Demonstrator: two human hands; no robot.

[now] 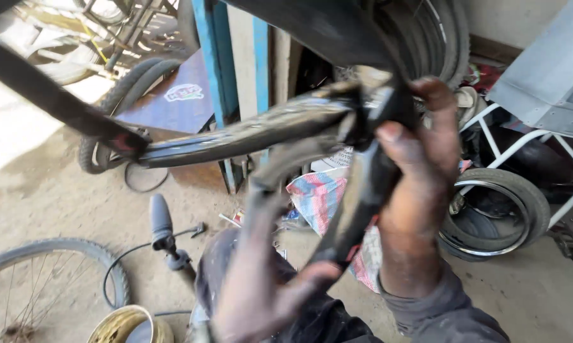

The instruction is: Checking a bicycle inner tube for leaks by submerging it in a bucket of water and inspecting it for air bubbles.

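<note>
two hands on a black inner tube

the right hand (420, 171) is wrapped tight around a folded black inner tube (267, 130), held up near the face. the left hand (267, 298) is blurry and low, pinching the tube's lower end. below, on the dirt floor (64, 197), lie a bike wheel (45, 279), an air pump (162, 228) and a yellow tin (124, 324). a small tyre (502, 213) lies to the right.

The inner tube (248, 130) you grip is black rubber, glossy and smooth where it catches light. Your right hand (420, 184) looks grimy and matt. Below, the floor (58, 197) is rough, dusty concrete.
</note>
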